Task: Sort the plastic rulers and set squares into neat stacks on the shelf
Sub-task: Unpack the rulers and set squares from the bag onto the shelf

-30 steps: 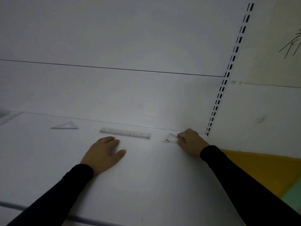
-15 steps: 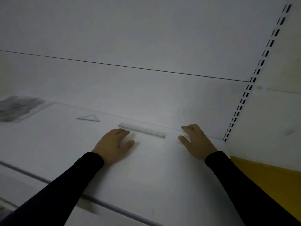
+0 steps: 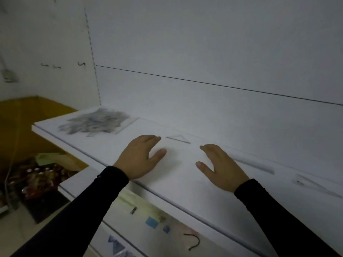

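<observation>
Left hand (image 3: 140,158), right hand (image 3: 220,166) flat on smooth white shelf (image 3: 185,184); clear triangular set square (image 3: 178,139) beyond.

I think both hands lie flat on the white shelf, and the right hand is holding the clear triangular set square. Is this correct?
Not quite. The head view shows the right hand holding nothing; the clear triangular set square lies apart, beyond the fingertips. Both the right and left hand do lie flat on the white shelf.

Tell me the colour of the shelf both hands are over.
White: the shelf reads plain white, dimly lit, in the head view.
</observation>
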